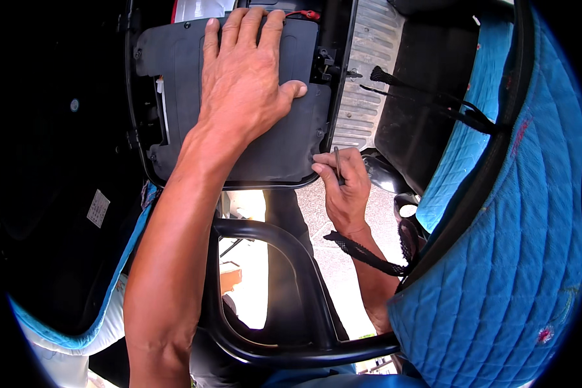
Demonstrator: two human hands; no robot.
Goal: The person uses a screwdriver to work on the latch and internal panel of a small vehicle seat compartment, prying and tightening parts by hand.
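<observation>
My left hand (242, 84) lies on a dark plastic panel (284, 142), fingers apart and fingertips near its top edge. The panel sits inside a black framed compartment, with a small red-tipped cable (309, 14) above it. My right hand (348, 187) is closed around a thin dark tool (338, 165), like a small rod or driver, at the panel's lower right corner; its fingertips are close to the panel's edge, and the tool's working end is unclear.
A blue quilted cover (498, 271) with black straps (368, 252) fills the right. A ribbed metal floor (368, 45) lies beyond the compartment. A black tube frame (278, 354) crosses below, over pavement. A dark padded surface (58, 161) with blue edging is at the left.
</observation>
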